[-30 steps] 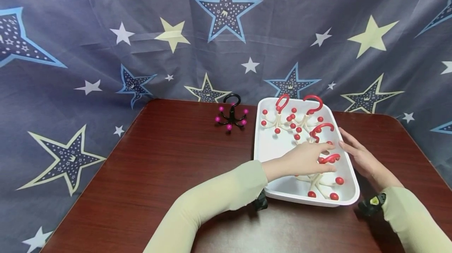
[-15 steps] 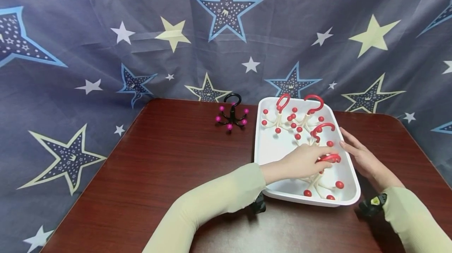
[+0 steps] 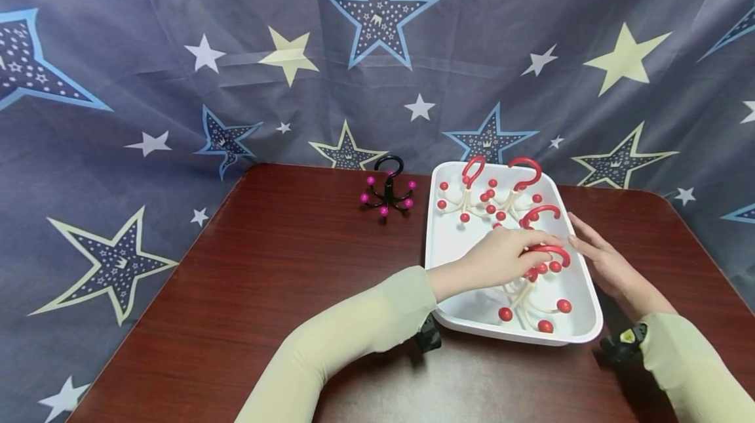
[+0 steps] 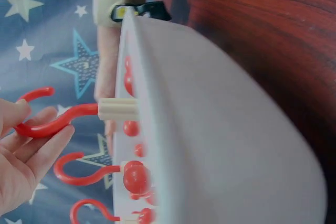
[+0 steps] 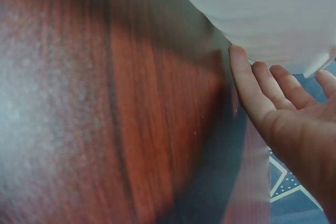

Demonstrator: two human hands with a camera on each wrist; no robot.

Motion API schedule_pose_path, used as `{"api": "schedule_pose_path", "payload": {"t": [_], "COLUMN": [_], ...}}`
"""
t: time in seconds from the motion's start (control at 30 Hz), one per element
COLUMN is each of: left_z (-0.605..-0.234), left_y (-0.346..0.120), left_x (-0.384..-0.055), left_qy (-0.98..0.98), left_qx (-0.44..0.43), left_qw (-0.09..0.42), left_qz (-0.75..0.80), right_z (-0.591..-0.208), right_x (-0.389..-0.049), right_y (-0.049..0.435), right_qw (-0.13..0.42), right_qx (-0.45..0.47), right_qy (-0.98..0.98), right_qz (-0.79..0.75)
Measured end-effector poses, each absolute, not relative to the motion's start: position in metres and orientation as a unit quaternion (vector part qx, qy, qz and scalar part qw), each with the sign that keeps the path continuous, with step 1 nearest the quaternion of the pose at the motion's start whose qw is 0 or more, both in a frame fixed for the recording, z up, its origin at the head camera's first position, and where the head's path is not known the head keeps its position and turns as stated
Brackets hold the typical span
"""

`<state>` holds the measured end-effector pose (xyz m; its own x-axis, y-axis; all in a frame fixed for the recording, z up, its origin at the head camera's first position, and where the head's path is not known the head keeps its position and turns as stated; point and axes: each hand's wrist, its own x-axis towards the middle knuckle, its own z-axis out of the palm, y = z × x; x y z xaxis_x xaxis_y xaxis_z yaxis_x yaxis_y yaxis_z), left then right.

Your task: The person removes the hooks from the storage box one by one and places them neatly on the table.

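Left hand (image 3: 501, 256) clamped, thumb against fingers, on the red hook of a cream, ball-tipped claw (image 4: 84, 110), located inside the white rectangular tray (image 3: 457, 246). Right hand (image 3: 607, 269): fingers extended, against tray's outer wall. Apparent step: positioning; next move calls for clearing the neighbouring red-hooked claw (image 3: 539, 208).

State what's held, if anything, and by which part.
The left hand holds the nearest red-balled cream hanger by its curved red hook; the right hand grips nothing, touching the white rectangular tray.
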<state>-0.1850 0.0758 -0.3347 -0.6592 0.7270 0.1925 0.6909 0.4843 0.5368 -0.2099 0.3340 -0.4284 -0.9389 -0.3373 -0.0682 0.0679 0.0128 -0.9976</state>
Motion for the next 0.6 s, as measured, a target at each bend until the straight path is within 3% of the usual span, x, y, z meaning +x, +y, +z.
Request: {"api": "schedule_pose_path", "payload": {"t": [0.6], "left_z": [-0.295], "left_y": [0.029], "left_x": [-0.210], "left_qy": [0.842], "left_qx": [0.356], "left_qw": [-0.063], "left_qz": [0.400], "right_z": [-0.425], "right_x": [-0.211], "right_y": [0.335], "right_qw": [0.147], "right_qx": [-0.078], "right_qy": [0.702], "right_qz": [-0.692]}}
